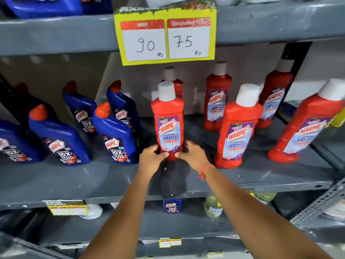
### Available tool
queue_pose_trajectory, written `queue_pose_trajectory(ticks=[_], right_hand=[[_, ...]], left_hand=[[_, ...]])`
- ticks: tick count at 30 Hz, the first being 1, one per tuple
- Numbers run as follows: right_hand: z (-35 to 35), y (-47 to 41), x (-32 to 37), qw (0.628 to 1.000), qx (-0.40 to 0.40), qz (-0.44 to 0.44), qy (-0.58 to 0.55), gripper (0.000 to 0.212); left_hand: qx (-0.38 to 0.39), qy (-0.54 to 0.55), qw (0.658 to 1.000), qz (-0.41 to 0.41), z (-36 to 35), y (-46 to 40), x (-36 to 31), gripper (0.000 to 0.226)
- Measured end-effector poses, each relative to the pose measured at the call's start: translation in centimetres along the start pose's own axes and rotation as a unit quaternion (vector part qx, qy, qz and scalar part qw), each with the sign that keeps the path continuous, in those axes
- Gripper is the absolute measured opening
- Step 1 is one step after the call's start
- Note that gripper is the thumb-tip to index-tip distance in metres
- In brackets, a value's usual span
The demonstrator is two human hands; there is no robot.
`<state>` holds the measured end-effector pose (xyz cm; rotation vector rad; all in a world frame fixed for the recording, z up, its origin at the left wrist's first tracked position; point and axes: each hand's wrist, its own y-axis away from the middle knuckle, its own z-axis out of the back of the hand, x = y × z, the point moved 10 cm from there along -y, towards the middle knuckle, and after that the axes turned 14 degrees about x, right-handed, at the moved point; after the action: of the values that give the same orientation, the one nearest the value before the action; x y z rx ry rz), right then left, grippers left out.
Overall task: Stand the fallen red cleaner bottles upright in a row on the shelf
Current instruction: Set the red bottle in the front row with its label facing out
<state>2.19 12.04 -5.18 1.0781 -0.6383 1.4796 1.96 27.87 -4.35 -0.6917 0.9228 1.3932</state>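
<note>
While gripped by both hands (152,157), red bottle (168,120) upright

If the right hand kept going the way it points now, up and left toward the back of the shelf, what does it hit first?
The right hand is already on the held bottle, so that blocks it at once. Past it, likely the red bottle behind, though depth is unclear.

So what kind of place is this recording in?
Most likely a shop aisle: a yellow price card showing MRP and discounted price hangs on grey metal shelving stocked with many identical red cleaner bottles and blue bottles.
</note>
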Motion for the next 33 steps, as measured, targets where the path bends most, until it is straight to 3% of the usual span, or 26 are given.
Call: queue_pose_trajectory(ticks=[6, 33], right_hand=[[0.0, 0.2, 0.1, 0.999, -0.028, -0.009, -0.023, 0.039], [0.6, 4.5, -1.3, 0.999, -0.022, -0.007, -0.026, 0.035]], left_hand=[[0.014, 0.024, 1.0, -0.014, 0.0, 0.0, 0.0, 0.03], [-0.014, 0.009, 1.0, -0.007, -2.4, 4.0, -0.1, 0.023]])
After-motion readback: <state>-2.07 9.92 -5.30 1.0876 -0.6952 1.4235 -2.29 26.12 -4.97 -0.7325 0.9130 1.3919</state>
